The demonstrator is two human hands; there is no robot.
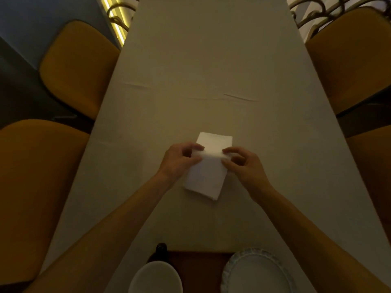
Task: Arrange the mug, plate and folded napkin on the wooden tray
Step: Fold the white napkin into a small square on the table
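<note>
A white napkin (206,176) lies on the tablecloth in the middle of the table, partly folded. My left hand (179,160) pinches its left edge and my right hand (241,163) pinches its right edge, both at the fold line. At the near edge sits a dark wooden tray (201,265). On it stands a mug (157,278) with a pale round top and a dark handle, on the left. A white plate (254,273) with a scalloped rim lies on the tray's right side, cut off by the frame's bottom.
A long table (211,70) under a pale cloth runs away from me. Mustard-yellow chairs flank it, two on the left (80,66) (31,197) and two on the right (355,60). The lighting is dim.
</note>
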